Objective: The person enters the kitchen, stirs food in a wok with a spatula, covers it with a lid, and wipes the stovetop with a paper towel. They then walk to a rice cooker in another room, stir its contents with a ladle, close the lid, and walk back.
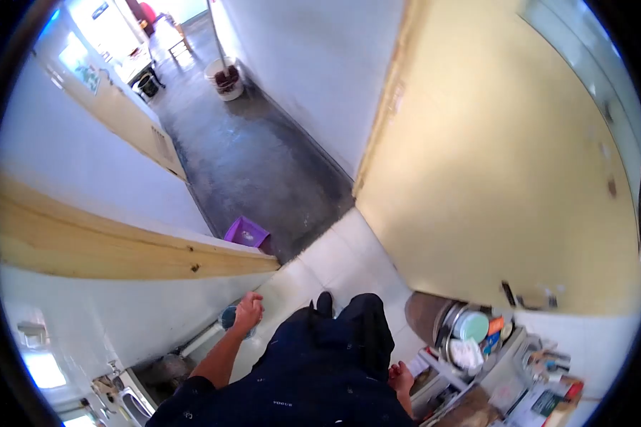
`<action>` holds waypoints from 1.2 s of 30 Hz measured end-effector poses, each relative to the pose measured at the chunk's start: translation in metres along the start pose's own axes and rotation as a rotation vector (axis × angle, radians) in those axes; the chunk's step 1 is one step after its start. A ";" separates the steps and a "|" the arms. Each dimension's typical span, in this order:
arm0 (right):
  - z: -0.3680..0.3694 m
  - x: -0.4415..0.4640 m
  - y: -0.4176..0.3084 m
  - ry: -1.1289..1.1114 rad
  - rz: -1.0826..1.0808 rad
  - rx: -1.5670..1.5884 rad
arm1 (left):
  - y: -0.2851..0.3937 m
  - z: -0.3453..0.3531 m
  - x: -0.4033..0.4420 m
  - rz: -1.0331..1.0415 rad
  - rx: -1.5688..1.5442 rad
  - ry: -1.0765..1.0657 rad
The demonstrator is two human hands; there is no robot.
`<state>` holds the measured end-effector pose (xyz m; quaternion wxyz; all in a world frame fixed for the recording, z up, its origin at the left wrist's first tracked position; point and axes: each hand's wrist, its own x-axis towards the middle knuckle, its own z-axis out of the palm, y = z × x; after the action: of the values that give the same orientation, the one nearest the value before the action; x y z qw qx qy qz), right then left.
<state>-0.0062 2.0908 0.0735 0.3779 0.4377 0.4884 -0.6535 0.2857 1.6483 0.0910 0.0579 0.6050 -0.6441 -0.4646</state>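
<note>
Tiles (pixel 349 245), two hands (pixel 249 311) (pixel 401 377), one dustpan (pixel 246 232)

Grey concrete flooring (pixel 263 156) runs toward 11 o'clock, where a wooden chair (pixel 179 48) stands in strong light (bright enough to blur detail). White wall (pixel 306 64) at 12, cream door (pixel 506 164) at 2, yellowish wooden door frame (pixel 121 245) at 9; pale floor tiles (pixel 342 252) near centre.

Dark navy shirt (pixel 313 395) here, pale specks (pixel 188 414) and tiny lettering (pixel 282 403) on it, left sleeve (pixel 194 393) short! Dark trousers (pixel 367 324) below, black shoe (pixel 325 304) peeking out; left hand (pixel 249 311) bare, right hand (pixel 400 376) bare too.
</note>
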 end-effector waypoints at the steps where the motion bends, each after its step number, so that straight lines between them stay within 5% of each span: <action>1: 0.017 0.001 -0.009 0.012 -0.052 -0.164 | -0.005 0.006 0.017 0.041 -0.088 0.002; 6: 0.160 -0.012 -0.064 0.071 -0.185 -0.562 | 0.055 0.006 0.071 0.085 -0.174 -0.025; 14: 0.449 0.084 -0.130 -0.140 -0.374 -0.884 | 0.086 -0.011 0.141 -0.305 -0.249 0.212; 17: 0.598 0.100 -0.120 -0.305 -0.453 -0.995 | 0.092 -0.026 0.147 -0.307 -0.185 0.338; 22: 0.800 0.107 -0.068 -0.626 -0.546 -1.131 | 0.081 -0.016 0.137 -0.687 -0.618 0.434; 28: 0.933 0.126 -0.015 -0.751 -0.440 -1.260 | 0.109 -0.040 0.186 -0.829 -0.351 0.289; 31: 0.956 0.158 -0.011 -0.640 -0.383 -1.388 | 0.111 -0.077 0.249 -0.796 -0.266 0.326; 33: 0.944 0.202 -0.022 -0.403 -0.470 -1.621 | 0.118 -0.127 0.303 -0.804 -0.336 0.346; 34: 0.947 0.199 -0.017 -0.110 -0.398 -1.624 | 0.119 -0.153 0.335 -0.826 -0.393 0.368; 36: 0.944 0.197 -0.022 0.045 -0.223 -1.481 | 0.107 -0.209 0.403 -0.753 -0.439 0.373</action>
<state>-0.2833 1.1680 0.0267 0.4952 0.0302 0.8496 -0.1792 0.2362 1.1849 0.0834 0.1269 0.8430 -0.2450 -0.4618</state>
